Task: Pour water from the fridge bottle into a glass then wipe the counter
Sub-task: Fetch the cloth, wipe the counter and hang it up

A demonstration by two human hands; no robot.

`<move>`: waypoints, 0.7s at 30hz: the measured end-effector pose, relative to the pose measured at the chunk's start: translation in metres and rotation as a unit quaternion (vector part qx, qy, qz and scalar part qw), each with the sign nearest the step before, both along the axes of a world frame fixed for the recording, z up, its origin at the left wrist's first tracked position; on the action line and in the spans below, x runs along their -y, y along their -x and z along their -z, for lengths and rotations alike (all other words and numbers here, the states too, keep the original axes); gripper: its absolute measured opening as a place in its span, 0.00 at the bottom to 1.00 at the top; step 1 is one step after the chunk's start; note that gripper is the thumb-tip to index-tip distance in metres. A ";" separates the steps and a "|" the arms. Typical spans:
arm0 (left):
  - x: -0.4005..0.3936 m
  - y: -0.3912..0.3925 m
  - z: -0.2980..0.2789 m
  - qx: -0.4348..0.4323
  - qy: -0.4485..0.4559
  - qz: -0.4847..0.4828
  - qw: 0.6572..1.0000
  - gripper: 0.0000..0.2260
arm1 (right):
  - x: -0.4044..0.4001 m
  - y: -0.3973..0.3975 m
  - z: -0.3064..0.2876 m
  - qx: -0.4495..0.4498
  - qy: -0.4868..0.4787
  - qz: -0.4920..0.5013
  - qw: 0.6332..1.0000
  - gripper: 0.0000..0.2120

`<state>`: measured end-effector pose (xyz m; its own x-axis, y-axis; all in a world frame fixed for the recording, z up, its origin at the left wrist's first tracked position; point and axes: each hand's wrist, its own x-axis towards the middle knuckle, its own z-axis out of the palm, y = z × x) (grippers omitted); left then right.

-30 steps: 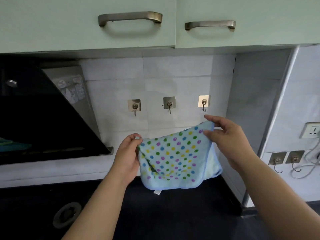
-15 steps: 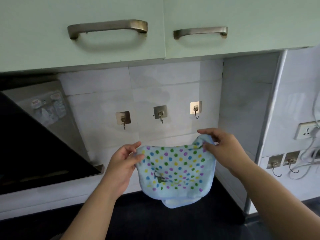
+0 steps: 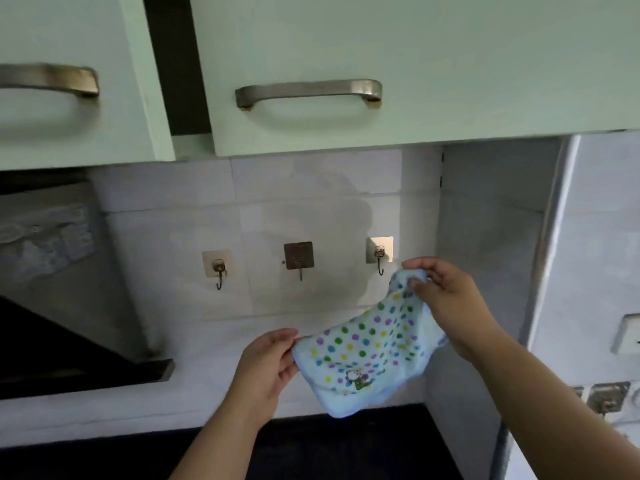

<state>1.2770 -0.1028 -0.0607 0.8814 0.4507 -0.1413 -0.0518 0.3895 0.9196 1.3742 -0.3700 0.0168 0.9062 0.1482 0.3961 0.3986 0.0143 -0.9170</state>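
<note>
fingers: right hand pinching the top corner of the dotted cloth, just under the rightmost wall hook | left hand fingers gripping the cloth's lower-left edge | cloth sags between them, lower middle of frame, off the dark table | green cabinets up top
</note>
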 end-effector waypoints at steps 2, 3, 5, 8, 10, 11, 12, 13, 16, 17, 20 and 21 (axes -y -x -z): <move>0.012 -0.009 0.011 -0.016 0.055 0.008 0.998 0.08 | 0.004 -0.010 -0.004 0.003 -0.038 -0.018 0.999 0.13; 0.017 -0.013 0.016 -0.026 0.072 0.021 0.997 0.09 | 0.005 -0.014 -0.007 0.000 -0.047 -0.027 0.999 0.14; 0.026 -0.020 0.026 -0.048 0.079 0.047 0.995 0.13 | 0.008 -0.022 -0.011 -0.003 -0.042 -0.040 0.998 0.15; 0.035 -0.033 0.031 -0.056 0.074 0.061 0.994 0.18 | 0.012 -0.033 -0.013 0.002 -0.027 -0.035 0.999 0.18; 0.032 -0.045 0.025 -0.042 0.029 0.038 0.998 0.17 | 0.014 -0.043 -0.009 0.016 -0.004 0.003 1.000 0.19; 0.028 -0.051 0.021 -0.031 -0.014 0.021 0.999 0.15 | 0.016 -0.048 -0.005 0.028 0.021 0.031 0.999 0.18; 0.024 -0.057 0.016 -0.022 -0.087 -0.002 0.996 0.13 | 0.017 -0.054 -0.002 0.043 0.055 0.061 0.996 0.18; 0.020 -0.062 0.010 -0.021 -0.197 -0.027 0.980 0.10 | 0.018 -0.060 0.002 0.060 0.094 0.088 0.990 0.16; 0.009 -0.071 -0.011 -0.031 -0.531 -0.084 0.842 0.08 | 0.021 -0.074 0.015 0.105 0.211 0.162 0.958 0.09; 0.007 -0.074 -0.017 -0.027 -0.579 -0.097 0.809 0.07 | 0.022 -0.076 0.019 0.116 0.233 0.181 0.948 0.07; 0.014 -0.086 -0.037 -0.003 -0.569 -0.101 0.816 0.04 | 0.022 -0.086 0.031 0.120 0.244 0.212 0.939 0.04; 0.018 -0.092 -0.042 0.005 -0.532 -0.091 0.842 0.03 | 0.021 -0.090 0.032 0.104 0.233 0.213 0.943 0.04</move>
<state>1.3689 -0.1207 -0.0185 0.7824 0.4462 0.4345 -0.0307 -0.6692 0.7424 1.4643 -0.3911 -0.0148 0.8326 -0.0107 0.5537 0.4486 -0.5734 -0.6856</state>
